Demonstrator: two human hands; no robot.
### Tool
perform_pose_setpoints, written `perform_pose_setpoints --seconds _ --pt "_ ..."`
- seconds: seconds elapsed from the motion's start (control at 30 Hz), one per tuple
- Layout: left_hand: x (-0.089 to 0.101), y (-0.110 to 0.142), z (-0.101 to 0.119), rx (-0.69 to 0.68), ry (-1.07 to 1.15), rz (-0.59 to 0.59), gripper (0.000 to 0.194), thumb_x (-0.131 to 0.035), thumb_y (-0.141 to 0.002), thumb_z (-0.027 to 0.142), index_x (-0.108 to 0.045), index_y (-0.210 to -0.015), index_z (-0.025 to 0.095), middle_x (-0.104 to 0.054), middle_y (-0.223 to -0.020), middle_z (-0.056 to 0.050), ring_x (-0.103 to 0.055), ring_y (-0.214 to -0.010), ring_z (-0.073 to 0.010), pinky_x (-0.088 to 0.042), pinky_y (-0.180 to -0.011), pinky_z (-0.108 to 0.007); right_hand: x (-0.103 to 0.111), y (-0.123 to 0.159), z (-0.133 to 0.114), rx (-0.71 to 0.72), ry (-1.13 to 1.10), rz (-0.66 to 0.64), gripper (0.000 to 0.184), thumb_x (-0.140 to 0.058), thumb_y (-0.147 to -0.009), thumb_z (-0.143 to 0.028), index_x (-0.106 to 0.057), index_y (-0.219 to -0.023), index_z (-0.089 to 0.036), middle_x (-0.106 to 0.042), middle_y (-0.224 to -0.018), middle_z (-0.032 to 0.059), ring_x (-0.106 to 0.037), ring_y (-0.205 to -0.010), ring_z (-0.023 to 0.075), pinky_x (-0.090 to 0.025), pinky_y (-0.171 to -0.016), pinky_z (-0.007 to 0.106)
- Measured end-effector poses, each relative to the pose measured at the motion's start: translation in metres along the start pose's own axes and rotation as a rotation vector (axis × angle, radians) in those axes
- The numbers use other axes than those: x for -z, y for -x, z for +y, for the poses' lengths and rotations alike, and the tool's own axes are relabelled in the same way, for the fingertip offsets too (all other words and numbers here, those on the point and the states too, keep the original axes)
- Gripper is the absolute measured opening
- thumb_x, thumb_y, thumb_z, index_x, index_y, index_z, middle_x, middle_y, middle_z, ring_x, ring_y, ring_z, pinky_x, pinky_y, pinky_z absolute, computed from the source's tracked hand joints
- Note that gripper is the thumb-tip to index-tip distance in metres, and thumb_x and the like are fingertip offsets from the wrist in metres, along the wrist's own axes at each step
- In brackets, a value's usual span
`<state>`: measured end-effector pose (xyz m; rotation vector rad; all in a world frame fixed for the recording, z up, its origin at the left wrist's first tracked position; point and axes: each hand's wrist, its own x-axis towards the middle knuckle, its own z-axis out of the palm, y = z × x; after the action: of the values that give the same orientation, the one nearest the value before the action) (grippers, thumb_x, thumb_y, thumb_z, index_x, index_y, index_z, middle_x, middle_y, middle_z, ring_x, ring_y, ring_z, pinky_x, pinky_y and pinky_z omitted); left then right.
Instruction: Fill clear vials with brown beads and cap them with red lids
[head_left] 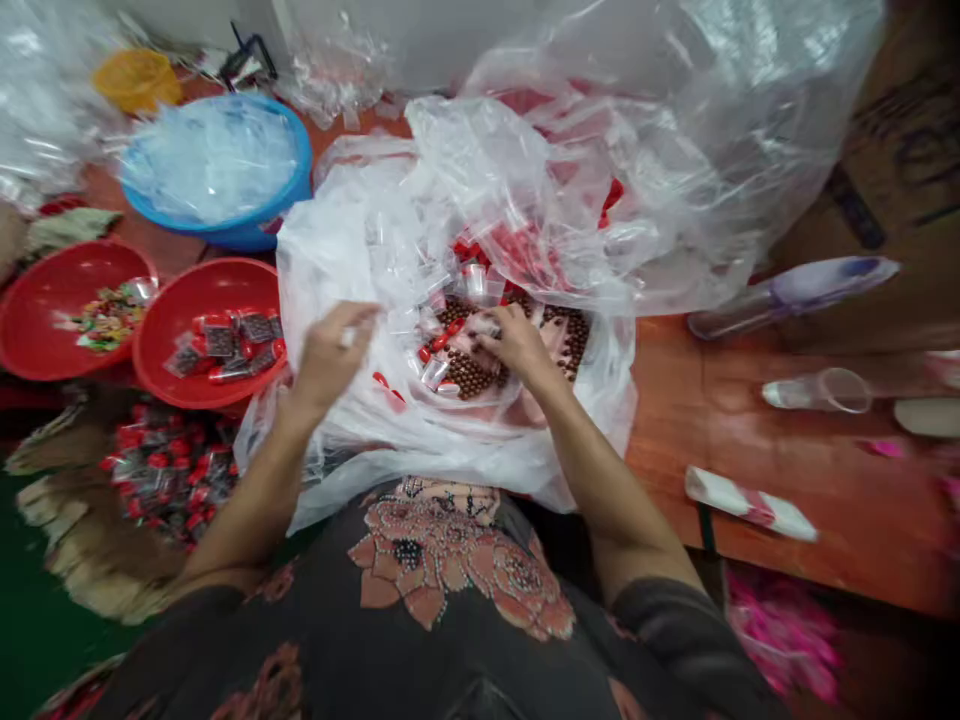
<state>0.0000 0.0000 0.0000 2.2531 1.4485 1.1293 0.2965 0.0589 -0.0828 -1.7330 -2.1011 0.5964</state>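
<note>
The fingers of the right hand closed on a light, slippery, stiff clear plastic tube, best pinched by its body, above brown beads in a white plastic bag, while the left hand's blurred fingertips looked drawn together.

Plastic bag on table, basin left (just beside it)

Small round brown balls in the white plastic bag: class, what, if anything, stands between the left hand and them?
The crumpled white plastic bag and clear packets with red caps lie between the left hand and the brown balls. The right hand is over the pile.
</note>
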Motion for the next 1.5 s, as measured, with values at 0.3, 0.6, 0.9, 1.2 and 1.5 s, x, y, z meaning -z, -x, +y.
perform_pose_setpoints --seconds 0.3,0.6,0.9,1.2,1.5 --pt "-0.110 0.036 0.064 -0.395 -0.285 -0.764 0.034 -0.053 -0.098 0.035 -0.066 -0.120 0.013 -0.072 -0.115 -0.014 -0.056 -0.121 -0.0297 -0.024 -0.117 -0.055 0.036 0.058 -0.003 0.218 0.451 -0.191 0.034 -0.039 -0.088 -0.001 -0.066 -0.108 -0.008 -0.065 -0.101 0.0194 -0.058 -0.098 0.0308 -0.045 -0.088 0.042" --pt "-0.107 0.061 0.057 -0.335 -0.274 -0.778 0.032 -0.054 -0.096 0.031 -0.067 -0.117 0.011 -0.070 -0.115 -0.016 -0.050 -0.125 -0.0352 -0.017 -0.117 -0.058 0.020 0.064 0.015 0.294 0.223 -0.366 0.053 -0.060 -0.086 -0.011 -0.053 -0.138 -0.017 -0.071 -0.119 0.0122 -0.062 -0.106 0.0270 -0.048 -0.092 0.040" --pt "-0.108 0.065 0.058 -0.312 -0.283 -0.778 0.035 -0.054 -0.095 0.028 -0.065 -0.122 0.009 -0.069 -0.116 -0.017 -0.050 -0.121 -0.0358 -0.023 -0.113 -0.058 0.026 0.048 -0.029 0.495 0.552 -0.307 0.031 -0.041 -0.097 -0.010 -0.065 -0.116 -0.011 -0.068 -0.109 0.0180 -0.055 -0.103 0.0303 -0.044 -0.085 0.040" --pt "-0.104 0.069 0.061 -0.297 -0.319 -0.775 0.033 -0.043 -0.097 0.014 -0.066 -0.121 0.009 -0.068 -0.116 -0.017 -0.053 -0.116 -0.0329 -0.029 -0.109 -0.056 -0.004 0.043 -0.040 0.516 0.367 -0.402 0.031 -0.043 -0.096 -0.011 -0.062 -0.119 -0.017 -0.062 -0.119 0.0147 -0.055 -0.104 0.0270 -0.046 -0.085 0.038" --pt "-0.083 0.068 0.054 -0.267 -0.135 -0.652 0.029 -0.043 -0.102 0.025 -0.068 -0.109 0.012 -0.069 -0.111 -0.013 -0.058 -0.112 -0.0257 -0.044 -0.101 -0.044 -0.028 0.032 -0.031 0.462 -0.235 -0.350 0.039 -0.053 -0.087 -0.011 -0.057 -0.125 -0.019 -0.058 -0.124 0.0126 -0.056 -0.117 0.0242 -0.048 -0.101 0.041"
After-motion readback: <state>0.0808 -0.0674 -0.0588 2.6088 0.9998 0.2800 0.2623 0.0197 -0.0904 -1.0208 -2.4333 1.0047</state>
